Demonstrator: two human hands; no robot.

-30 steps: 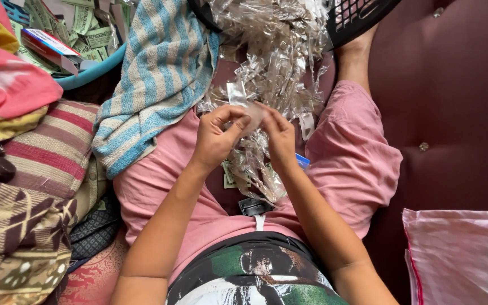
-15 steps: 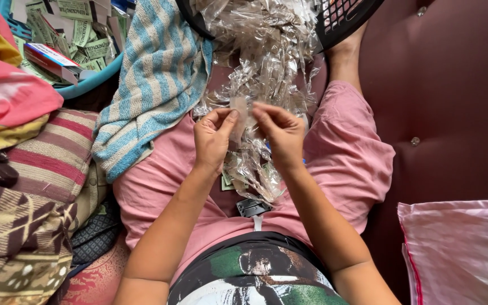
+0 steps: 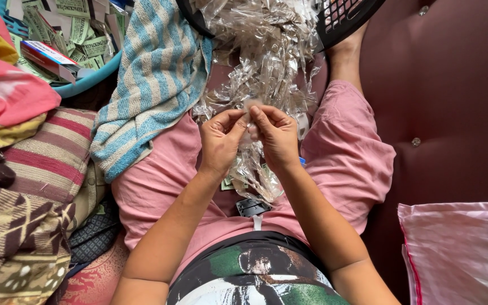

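My left hand (image 3: pixel 220 141) and my right hand (image 3: pixel 278 135) meet above my lap, fingertips pinched together on one small clear plastic wrapper (image 3: pixel 248 113). Behind them a heap of crumpled clear plastic wrappers (image 3: pixel 261 51) spills from a black plastic basket (image 3: pixel 345 20) down between my legs, which are in pink shorts (image 3: pixel 153 175). More wrappers and a few small green paper slips (image 3: pixel 228 183) lie in my lap under the hands.
A blue-and-beige striped towel (image 3: pixel 153 85) hangs over my left thigh. A blue tub (image 3: pixel 88 79) with green paper slips and a small box stands at top left. Folded cloths (image 3: pixel 24 169) pile at the left, a pink pillow (image 3: pixel 458 248) lies at lower right on a maroon padded seat (image 3: pixel 453 101).
Both hands have drawn closer together, and the fingertips have closed on the small wrapper. The view has shifted slightly, so the basket sits higher in the frame.
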